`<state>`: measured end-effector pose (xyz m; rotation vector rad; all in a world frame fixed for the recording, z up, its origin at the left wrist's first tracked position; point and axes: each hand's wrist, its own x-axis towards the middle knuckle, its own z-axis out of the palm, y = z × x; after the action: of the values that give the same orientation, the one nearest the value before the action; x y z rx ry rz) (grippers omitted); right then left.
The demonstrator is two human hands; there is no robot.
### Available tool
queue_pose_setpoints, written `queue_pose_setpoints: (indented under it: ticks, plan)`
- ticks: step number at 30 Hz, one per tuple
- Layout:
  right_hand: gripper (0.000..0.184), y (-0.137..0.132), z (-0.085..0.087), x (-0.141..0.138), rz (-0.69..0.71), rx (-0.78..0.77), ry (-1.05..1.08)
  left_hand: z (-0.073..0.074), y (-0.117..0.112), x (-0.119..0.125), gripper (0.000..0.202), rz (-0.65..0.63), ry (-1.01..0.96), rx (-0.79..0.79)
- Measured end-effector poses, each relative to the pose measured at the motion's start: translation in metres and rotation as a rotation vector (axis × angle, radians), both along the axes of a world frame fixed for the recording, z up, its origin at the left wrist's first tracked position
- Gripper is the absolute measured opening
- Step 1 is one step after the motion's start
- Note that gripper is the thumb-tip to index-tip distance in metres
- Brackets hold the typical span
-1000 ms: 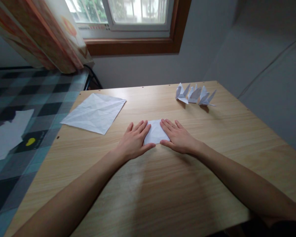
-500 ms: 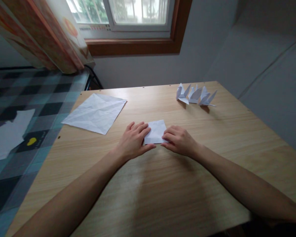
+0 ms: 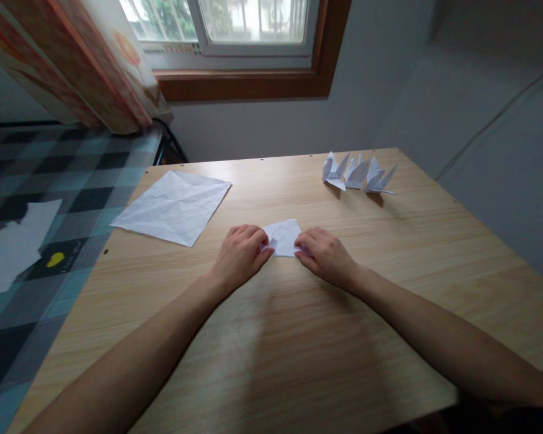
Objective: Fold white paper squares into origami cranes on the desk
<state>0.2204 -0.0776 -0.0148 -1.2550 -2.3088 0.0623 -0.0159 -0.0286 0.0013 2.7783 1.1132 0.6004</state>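
Observation:
A small folded sheet of white paper [image 3: 284, 236] lies on the wooden table between my two hands. My left hand [image 3: 245, 252] pinches its left edge, where a small corner of paper stands up beside the thumb. At the paper's right edge, my right hand [image 3: 322, 253] has thumb and fingers closed on it. My fingers hide both side edges of the paper.
A larger creased square of white paper [image 3: 174, 208] lies at the table's left. Three folded paper cranes [image 3: 357, 173] stand at the back right. Torn white paper [image 3: 15, 247] rests on a checked cloth [image 3: 9, 337] to the left. A window [image 3: 248, 27] is behind.
My left hand's fingers have curled from lying flat on the paper into a pinch at its left edge. The right hand has shifted slightly left, gripping the right edge.

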Motion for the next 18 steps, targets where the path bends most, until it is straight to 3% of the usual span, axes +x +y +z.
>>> queue_pose_setpoints:
  ticks: [5,11,18]
  plan:
    - [0.021,0.002,-0.004,0.002,0.144,0.067,-0.017,-0.003,-0.002,0.0,0.02,-0.08,-0.005,0.07]
    - [0.023,0.0,-0.001,0.0,0.226,0.159,-0.107,0.005,-0.009,0.003,0.022,-0.27,0.24,0.21]
    - [0.019,-0.007,0.006,-0.004,0.245,0.062,-0.178,0.014,-0.021,0.011,0.021,-0.231,0.38,0.248]
